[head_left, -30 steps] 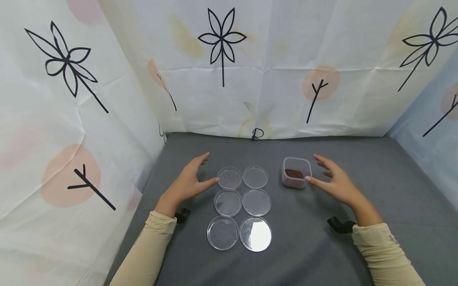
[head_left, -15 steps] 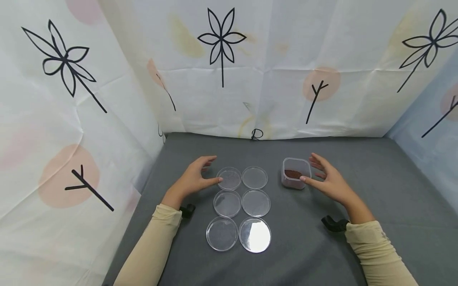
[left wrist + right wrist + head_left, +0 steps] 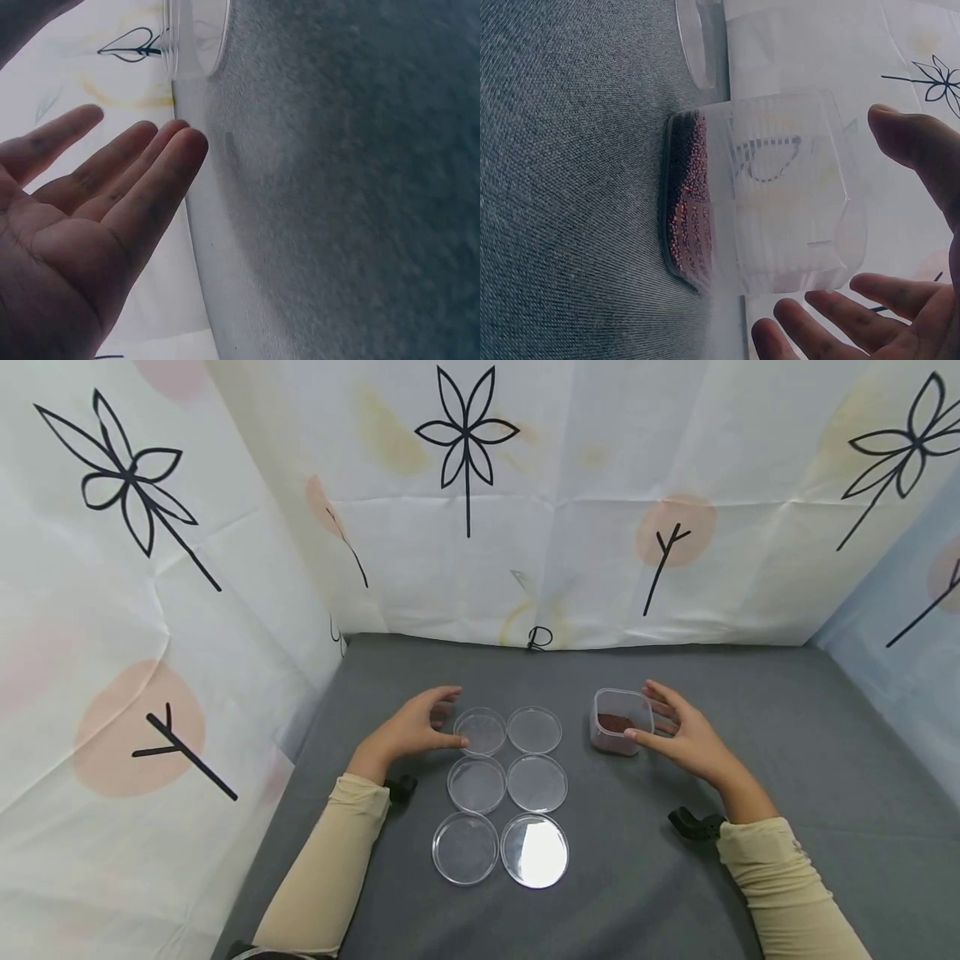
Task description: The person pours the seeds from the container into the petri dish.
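A: Grey cloth (image 3: 600,893) underneath, and six clear dishes (image 3: 537,783) fill the middle, two columns of three, packed close!

B: And they lie squarely between the left hand (image 3: 405,733) and the clear tub (image 3: 613,744), which sits just right of the far pair.

A: Look at that left hand: fingers and thumb apart, beside the far-left dish (image 3: 483,732). Touching? I can't tell.

B: Right hand (image 3: 690,745), fingers and thumb apart too, spread around the tub's right side; contact unclear. Reddish-brown granules (image 3: 690,202) lie low inside.

A: Glare across the near-right dish (image 3: 535,852)! Black bands (image 3: 697,825) at both wrists.

B: Any markings? Black line flowers (image 3: 467,433) on the pale hanging cloth (image 3: 585,568), plus a looped squiggle (image 3: 539,637) low down, perhaps a letter; I can't tell.
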A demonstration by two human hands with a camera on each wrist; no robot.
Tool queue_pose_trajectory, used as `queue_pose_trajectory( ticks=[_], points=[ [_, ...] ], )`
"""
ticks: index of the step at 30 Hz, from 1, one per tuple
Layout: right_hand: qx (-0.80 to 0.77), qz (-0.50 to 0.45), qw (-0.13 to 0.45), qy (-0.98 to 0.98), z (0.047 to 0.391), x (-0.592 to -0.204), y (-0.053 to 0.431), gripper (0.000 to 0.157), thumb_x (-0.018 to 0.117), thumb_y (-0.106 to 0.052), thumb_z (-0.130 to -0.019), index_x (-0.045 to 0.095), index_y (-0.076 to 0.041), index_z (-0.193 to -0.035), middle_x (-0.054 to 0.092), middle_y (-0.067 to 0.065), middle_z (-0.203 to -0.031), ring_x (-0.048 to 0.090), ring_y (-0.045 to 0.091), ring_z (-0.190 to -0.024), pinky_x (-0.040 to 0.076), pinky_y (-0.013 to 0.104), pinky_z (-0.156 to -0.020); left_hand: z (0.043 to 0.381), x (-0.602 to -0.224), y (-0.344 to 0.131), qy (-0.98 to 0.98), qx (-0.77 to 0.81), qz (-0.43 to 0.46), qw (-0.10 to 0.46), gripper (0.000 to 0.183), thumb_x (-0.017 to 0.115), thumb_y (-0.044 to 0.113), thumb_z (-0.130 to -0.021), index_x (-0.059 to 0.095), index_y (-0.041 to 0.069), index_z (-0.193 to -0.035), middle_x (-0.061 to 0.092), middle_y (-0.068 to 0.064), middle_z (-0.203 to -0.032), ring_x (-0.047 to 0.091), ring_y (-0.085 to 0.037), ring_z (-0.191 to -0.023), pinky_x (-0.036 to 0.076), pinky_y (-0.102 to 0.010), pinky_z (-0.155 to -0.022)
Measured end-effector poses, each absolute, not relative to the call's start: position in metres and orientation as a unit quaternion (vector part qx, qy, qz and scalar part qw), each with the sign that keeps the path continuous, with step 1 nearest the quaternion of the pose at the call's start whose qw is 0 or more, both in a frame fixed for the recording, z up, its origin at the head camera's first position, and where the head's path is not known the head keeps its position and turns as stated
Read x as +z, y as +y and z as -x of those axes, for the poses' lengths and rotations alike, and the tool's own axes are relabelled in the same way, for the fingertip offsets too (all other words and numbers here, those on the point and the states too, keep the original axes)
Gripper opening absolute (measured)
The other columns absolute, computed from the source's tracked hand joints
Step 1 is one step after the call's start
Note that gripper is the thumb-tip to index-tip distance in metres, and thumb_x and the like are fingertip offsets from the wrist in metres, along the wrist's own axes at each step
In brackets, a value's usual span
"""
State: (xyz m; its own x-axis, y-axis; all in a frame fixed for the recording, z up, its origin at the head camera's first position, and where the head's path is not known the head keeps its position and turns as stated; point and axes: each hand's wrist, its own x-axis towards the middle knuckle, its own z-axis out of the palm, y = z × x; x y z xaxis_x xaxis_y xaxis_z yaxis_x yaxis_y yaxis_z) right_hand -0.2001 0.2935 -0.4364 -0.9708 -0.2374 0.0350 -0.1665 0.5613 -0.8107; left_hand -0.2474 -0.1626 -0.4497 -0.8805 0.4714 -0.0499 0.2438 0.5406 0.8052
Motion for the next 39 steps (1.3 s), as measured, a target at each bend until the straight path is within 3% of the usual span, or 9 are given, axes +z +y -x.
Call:
queue_pose_trajectory(
  ticks=[15, 24, 39],
  points=[
    [-0.46, 0.114, 0.043, 0.879, 0.203, -0.439, 0.294, 0.099, 0.08, -0.022, -0.098, 0.015, -0.007, -0.171, 0.029, 0.029, -0.171, 0.035, 0.054, -0.152, 0.04, 0.07, -0.119, 0.257, -0.45, -0.157, 0.873, 0.406, -0.213, 0.164, 0.083, 0.089, 0.013, -0.088, 0.047, 0.0, -0.158, 0.05, -0.022, -0.16, 0.057, -0.043, -0.14, 0.058, -0.048, -0.111],
    [-0.462, 0.109, 0.037, 0.879, 0.202, -0.442, 0.294, 0.095, 0.079, -0.022, -0.099, 0.018, -0.005, -0.17, 0.031, 0.029, -0.17, 0.038, 0.054, -0.151, 0.04, 0.071, -0.119, 0.256, -0.452, -0.152, 0.873, 0.402, -0.217, 0.17, 0.08, 0.089, 0.013, -0.088, 0.05, 0.005, -0.158, 0.052, -0.02, -0.159, 0.059, -0.041, -0.138, 0.059, -0.049, -0.11],
    [-0.456, 0.115, 0.031, 0.882, 0.204, -0.444, 0.296, 0.089, 0.076, -0.022, -0.101, 0.022, -0.005, -0.17, 0.035, 0.028, -0.168, 0.042, 0.052, -0.149, 0.043, 0.067, -0.117, 0.257, -0.453, -0.151, 0.88, 0.38, -0.231, 0.167, 0.073, 0.084, 0.013, -0.093, 0.05, 0.002, -0.157, 0.056, -0.021, -0.154, 0.06, -0.037, -0.138, 0.058, -0.047, -0.111]
  ],
)
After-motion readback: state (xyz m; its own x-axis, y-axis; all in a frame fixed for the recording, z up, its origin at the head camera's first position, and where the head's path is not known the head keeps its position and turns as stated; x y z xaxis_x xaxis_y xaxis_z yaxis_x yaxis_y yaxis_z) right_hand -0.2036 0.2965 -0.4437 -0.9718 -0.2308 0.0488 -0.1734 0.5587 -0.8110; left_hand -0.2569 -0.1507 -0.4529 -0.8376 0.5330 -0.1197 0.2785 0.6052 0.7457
